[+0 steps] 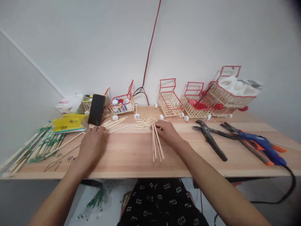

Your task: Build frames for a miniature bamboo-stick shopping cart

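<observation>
My right hand (166,130) is closed around the upper ends of several thin wooden sticks (156,144), which fan out toward the front edge of the table. To its left is a small pile of short cut sticks (143,123). My left hand (92,141) rests palm down beside a black phone (96,110), among loose long sticks (115,124). Its fingertips are bent under and mostly hidden, so whether it grips a stick cannot be made out.
Small stick-built shopping carts (170,100) with red trim line the wall. Pliers (209,138) and a blue glue gun (256,144) lie at right. Bundled sticks in green-printed wrap (44,144) and a yellow packet (69,123) lie at left. A cable (150,47) hangs behind.
</observation>
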A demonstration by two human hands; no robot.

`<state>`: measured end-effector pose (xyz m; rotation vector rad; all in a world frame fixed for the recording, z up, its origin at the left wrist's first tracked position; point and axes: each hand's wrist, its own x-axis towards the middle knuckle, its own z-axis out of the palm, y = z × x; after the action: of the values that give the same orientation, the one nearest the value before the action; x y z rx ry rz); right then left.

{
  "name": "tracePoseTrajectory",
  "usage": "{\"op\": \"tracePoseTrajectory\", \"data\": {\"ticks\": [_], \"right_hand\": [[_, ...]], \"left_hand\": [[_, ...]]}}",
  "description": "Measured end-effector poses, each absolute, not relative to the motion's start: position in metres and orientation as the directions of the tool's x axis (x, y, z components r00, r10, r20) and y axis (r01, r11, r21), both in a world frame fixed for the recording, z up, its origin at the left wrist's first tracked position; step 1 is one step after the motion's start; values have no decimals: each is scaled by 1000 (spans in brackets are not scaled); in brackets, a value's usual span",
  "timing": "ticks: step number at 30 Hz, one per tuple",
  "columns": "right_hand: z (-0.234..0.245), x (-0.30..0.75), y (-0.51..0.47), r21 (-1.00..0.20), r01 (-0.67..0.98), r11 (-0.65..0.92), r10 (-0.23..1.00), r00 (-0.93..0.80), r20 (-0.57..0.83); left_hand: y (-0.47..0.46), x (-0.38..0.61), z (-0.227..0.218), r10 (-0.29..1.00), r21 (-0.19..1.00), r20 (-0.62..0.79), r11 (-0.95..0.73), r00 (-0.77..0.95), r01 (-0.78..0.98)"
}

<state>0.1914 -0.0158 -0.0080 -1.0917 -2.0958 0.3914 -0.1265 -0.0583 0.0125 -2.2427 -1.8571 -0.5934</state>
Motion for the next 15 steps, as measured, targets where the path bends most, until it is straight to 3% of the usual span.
{"op": "tracePoseTrajectory", "data": {"ticks": [6,10,15], "right_hand": [[-11,191,-13,-542,574,614,788,-406,462],[-13,192,-11,-556,544,628,777,-416,472],[-19,192,-8,-563,510,650,760,-428,489]], "left_hand": [[-66,-72,19,902,581,385,-401,195,708],[-47,-27,15,901,745,350,-433,256,508],[-16,10,9,899,814,343,-429,273,391]]}}
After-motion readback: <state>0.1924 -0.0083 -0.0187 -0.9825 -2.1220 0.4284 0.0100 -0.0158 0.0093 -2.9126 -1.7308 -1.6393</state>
